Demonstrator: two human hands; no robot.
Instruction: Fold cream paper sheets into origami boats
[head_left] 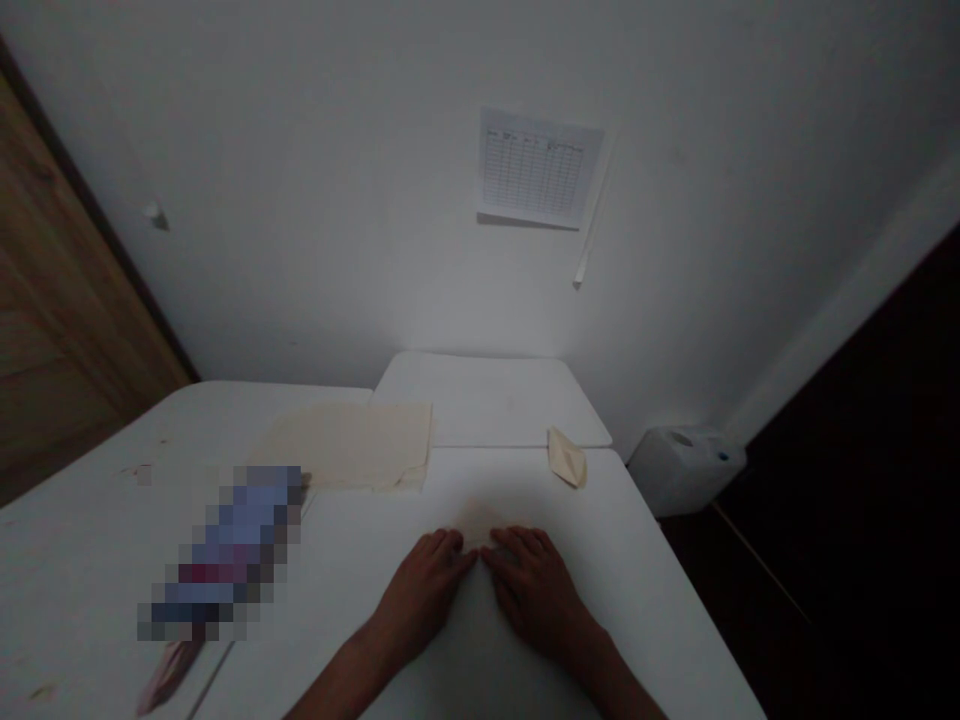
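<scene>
Close together on the white table, my left hand and my right hand face each other with thumbs nearly meeting. The fingers of both are bent and drawn in toward the thumbs. Between and just beyond the fingertips lies a faint pale patch, perhaps a thin sheet; its edges blend into the table, and I cannot make out what the fingers hold. A small folded piece of beige paper rests beyond my right hand. Farther off to the left, a large beige sheet lies flat with a ragged front edge.
A blurred-out bluish object sits on the table at left, with a pinkish strip below it. A printed chart hangs on the wall. Right of the table stands a whitish container; a wooden door is at left.
</scene>
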